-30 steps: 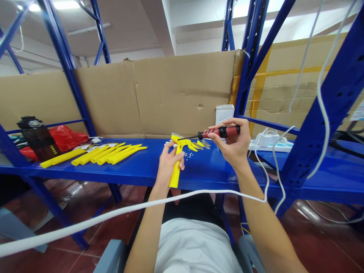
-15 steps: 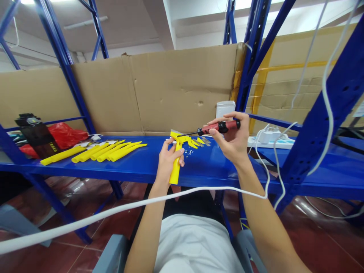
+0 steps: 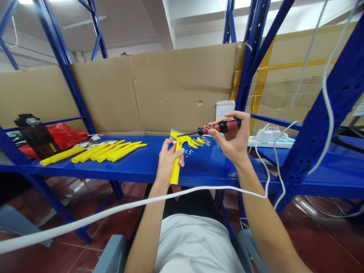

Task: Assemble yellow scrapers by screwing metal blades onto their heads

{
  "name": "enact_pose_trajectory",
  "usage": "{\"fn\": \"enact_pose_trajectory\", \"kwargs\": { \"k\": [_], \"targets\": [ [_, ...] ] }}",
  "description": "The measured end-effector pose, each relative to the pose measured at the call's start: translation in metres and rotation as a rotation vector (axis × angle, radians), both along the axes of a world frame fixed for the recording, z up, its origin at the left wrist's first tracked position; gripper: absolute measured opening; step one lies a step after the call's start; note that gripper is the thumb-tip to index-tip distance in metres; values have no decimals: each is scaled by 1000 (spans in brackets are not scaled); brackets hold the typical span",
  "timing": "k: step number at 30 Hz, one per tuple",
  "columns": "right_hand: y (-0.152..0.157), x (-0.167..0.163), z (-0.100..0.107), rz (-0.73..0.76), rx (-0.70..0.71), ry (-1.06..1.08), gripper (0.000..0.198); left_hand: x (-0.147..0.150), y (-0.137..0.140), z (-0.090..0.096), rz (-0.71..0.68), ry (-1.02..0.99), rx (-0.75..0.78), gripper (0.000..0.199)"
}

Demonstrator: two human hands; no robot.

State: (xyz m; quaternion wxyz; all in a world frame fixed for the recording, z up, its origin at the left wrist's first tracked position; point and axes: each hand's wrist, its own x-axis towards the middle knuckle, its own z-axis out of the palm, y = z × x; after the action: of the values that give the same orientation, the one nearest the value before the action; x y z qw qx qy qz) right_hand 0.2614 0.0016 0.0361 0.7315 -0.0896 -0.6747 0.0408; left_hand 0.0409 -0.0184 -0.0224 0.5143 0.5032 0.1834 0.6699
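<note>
My left hand (image 3: pixel 169 157) is closed round a yellow plastic handle (image 3: pixel 175 172), which stands nearly upright over the front part of the blue bench. In my right hand (image 3: pixel 237 142) is a screwdriver (image 3: pixel 218 127) with a red and black grip, held almost level. Its dark shaft reaches left to the top of the yellow handle; whether the tip sits in a screw is too small to tell. Beyond the hands lie small yellow pieces (image 3: pixel 200 140) and a clear plastic bit (image 3: pixel 206 141). Several tiny bright parts (image 3: pixel 189 152) are scattered on the bench.
Several yellow handles (image 3: pixel 96 151) lie in a row on the blue bench (image 3: pixel 136 167). Left of them are a dark bottle (image 3: pixel 36 134) and a red plastic bag (image 3: pixel 66 132). A power strip (image 3: pixel 284 142) is at right. A white cable (image 3: pixel 119 208) crosses in front of my arms.
My right hand and the screwdriver have shifted very slightly to the right. My left hand and the yellow handle stay where they were.
</note>
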Motion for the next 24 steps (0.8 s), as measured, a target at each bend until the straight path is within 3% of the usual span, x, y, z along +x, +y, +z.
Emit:
{"fn": "enact_pose_trajectory", "kwargs": {
  "k": [6, 19, 24],
  "targets": [
    [-8, -3, 2, 128, -70, -100, 59, 1, 1, 0, 21, -14, 7, 68],
    [4, 1, 0, -29, 12, 21, 63, 0, -4, 2, 0, 21, 11, 66],
    [-5, -2, 2, 114, -18, -78, 61, 0, -1, 1, 0, 5, 15, 69]
  ]
}}
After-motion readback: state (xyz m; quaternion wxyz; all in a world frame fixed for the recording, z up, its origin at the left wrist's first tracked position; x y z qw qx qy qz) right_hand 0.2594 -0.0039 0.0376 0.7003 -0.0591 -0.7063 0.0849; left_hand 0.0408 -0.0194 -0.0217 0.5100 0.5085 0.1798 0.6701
